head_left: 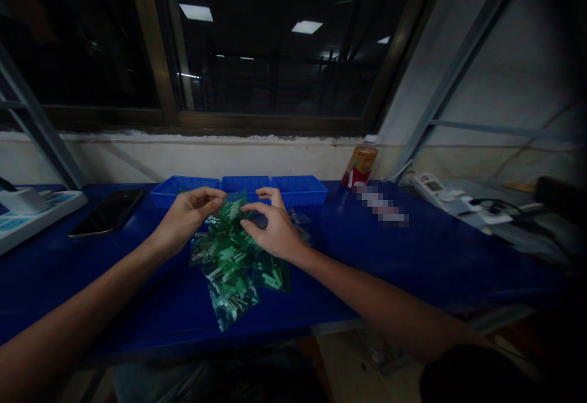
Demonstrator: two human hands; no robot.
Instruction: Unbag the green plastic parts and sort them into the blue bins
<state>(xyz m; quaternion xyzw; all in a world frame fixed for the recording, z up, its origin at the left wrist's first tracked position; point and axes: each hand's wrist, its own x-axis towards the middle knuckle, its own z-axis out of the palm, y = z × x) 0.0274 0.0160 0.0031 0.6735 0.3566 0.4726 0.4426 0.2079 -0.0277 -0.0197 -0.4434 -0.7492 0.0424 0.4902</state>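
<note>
Thumb and fingers of my left hand (186,219) pinch the upper left edge of a small clear plastic bag (235,202) with pale green pieces in it. On the bag's right side is my right hand (277,229), its thumb and fingers curved and apart, fingertips close to the bag; whether they touch it is hard to see. Below both hands lies a pile of similar small bags (229,256), holding green plugs and what look like screws. The nearest bag (233,299) sticks out toward the table's front edge.
Three blue bins (298,191) stand in a row behind the pile, against the wall. A phone (107,212) and a white power strip (41,210) lie on the left of the blue table (358,256). A drink bottle (361,164) stands back right, near another power strip (435,192) with cables.
</note>
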